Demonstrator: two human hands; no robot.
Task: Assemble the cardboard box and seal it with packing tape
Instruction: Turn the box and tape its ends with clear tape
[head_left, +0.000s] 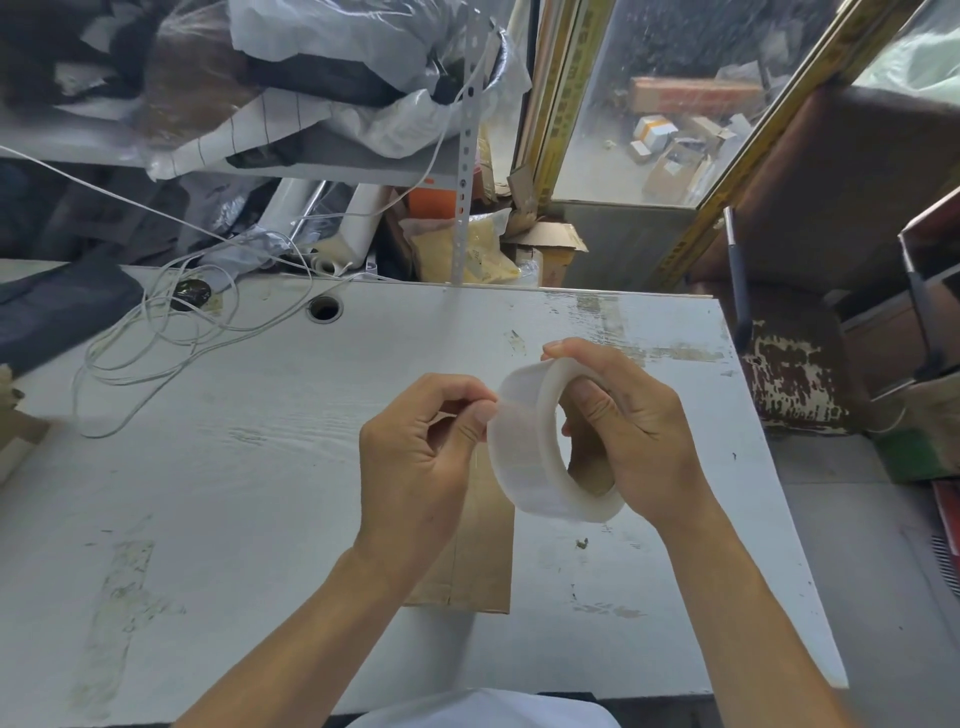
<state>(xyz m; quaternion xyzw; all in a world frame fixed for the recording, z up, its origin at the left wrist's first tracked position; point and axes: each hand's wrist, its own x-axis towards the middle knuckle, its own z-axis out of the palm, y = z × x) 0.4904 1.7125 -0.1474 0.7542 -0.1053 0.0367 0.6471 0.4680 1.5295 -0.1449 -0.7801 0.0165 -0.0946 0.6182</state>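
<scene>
White table (260, 467): 2 hands (421, 457) gripping 1 tape roll (530, 457), 1 flat cardboard box (478, 561).

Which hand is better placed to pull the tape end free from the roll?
Probably the left hand: its thumb and fingertip already pinch at the outer face of the tape roll, while the right hand holds the roll steady through its hole.

We see a roll of clear, whitish packing tape (545, 447) held up off the table, tilted so its open core faces toward four o'clock. Below it, toward seven o'clock from the roll, a brown cardboard box (480, 551) lies flat and unfolded on the white tabletop, its lengthwise crease running from twelve to six o'clock.
</scene>
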